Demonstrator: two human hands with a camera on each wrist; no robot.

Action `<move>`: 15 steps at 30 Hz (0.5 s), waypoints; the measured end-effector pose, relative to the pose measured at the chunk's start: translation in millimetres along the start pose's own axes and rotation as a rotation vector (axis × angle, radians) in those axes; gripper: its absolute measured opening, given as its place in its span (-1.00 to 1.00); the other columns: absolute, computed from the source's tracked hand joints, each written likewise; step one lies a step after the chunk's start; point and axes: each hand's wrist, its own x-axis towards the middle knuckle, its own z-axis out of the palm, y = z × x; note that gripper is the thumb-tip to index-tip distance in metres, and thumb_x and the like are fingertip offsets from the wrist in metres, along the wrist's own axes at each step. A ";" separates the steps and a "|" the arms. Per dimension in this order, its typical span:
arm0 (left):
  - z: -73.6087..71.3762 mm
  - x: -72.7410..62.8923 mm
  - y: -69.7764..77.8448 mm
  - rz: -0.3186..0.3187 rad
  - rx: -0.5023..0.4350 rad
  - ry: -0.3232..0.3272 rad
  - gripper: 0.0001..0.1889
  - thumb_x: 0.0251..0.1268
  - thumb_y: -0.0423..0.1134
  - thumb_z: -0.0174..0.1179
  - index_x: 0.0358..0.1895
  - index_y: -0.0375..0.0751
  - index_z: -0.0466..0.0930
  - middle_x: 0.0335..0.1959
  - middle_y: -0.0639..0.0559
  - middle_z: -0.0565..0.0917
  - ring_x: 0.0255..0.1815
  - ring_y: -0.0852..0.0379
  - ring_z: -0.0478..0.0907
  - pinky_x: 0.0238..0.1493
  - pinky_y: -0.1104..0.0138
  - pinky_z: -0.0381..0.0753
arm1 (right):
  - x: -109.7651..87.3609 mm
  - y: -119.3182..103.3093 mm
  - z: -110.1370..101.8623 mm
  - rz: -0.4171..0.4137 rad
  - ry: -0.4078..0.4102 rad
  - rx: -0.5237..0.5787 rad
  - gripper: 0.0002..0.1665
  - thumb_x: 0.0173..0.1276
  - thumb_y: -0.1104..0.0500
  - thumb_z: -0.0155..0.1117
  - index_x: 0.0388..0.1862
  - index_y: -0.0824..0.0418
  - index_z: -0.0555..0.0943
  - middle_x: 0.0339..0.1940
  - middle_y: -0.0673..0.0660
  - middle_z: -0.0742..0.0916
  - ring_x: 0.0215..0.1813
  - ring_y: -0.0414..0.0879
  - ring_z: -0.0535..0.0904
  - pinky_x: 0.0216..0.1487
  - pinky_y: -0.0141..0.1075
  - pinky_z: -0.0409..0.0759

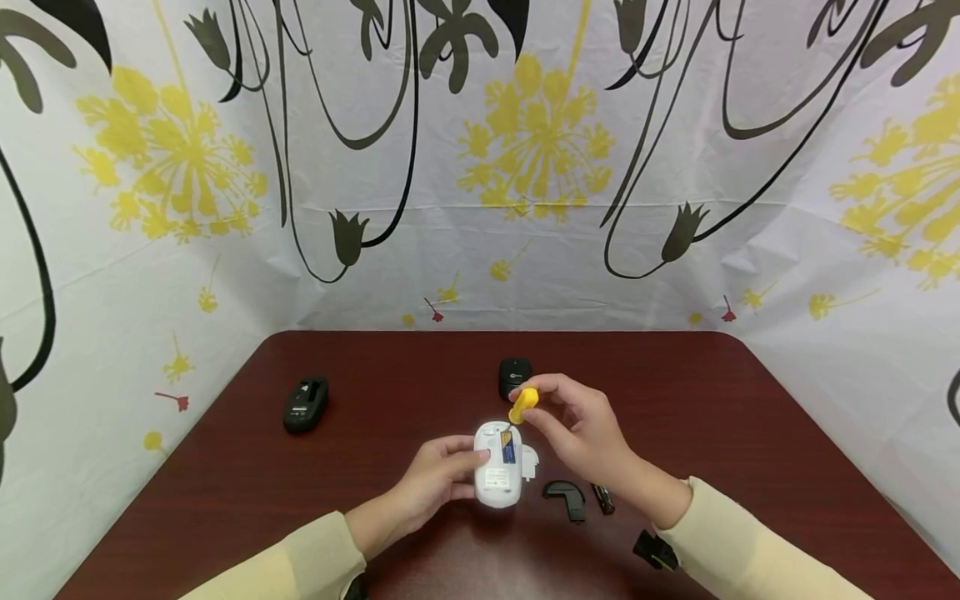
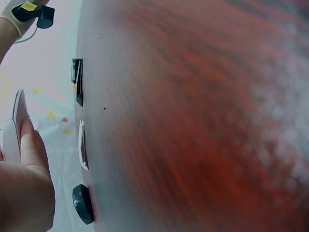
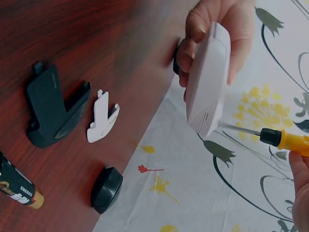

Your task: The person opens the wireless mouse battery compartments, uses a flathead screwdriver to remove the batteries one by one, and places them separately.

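Observation:
My left hand (image 1: 438, 475) holds a white computer mouse (image 1: 497, 493) above the table, its underside facing up. A blue-and-gold battery (image 1: 508, 447) lies in the mouse's open compartment. My right hand (image 1: 581, 421) pinches a screwdriver by its yellow handle (image 1: 525, 404). In the right wrist view the screwdriver's metal shaft (image 3: 240, 128) reaches the end of the mouse; the tip itself is hidden. Beside the mouse, on the table, lie a white battery cover (image 3: 100, 118), a black battery cover (image 3: 46, 104) and a loose battery (image 3: 19, 183).
A black mouse (image 1: 306, 406) lies bottom up at the left of the dark red table (image 1: 405, 367). Another black mouse (image 1: 514, 375) sits farther back, partly behind my right hand. A patterned white cloth (image 1: 435, 283) hangs behind the table.

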 end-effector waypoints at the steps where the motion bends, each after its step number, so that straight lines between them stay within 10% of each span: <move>1: 0.0 -0.1 0.2 -0.001 0.000 -0.001 -0.54 0.31 -0.28 0.23 0.16 -0.55 0.44 -0.11 -0.20 0.66 -0.18 0.00 0.66 -0.19 0.17 0.69 | -0.6 0.3 0.9 -0.021 -0.009 -0.010 -0.61 0.19 0.54 0.31 -0.01 0.33 0.55 -0.12 0.19 0.70 -0.21 0.00 0.67 -0.24 -0.32 0.68; 15: 0.9 -0.2 -2.5 -0.009 0.030 -0.009 -0.56 0.31 -0.28 0.22 0.14 -0.55 0.45 -0.12 -0.22 0.66 -0.19 0.00 0.66 -0.18 0.16 0.69 | 0.5 1.7 6.6 -0.092 -0.050 -0.077 -0.57 0.18 0.56 0.30 0.01 0.30 0.52 -0.11 0.19 0.71 -0.30 -0.12 0.68 -0.41 -0.45 0.60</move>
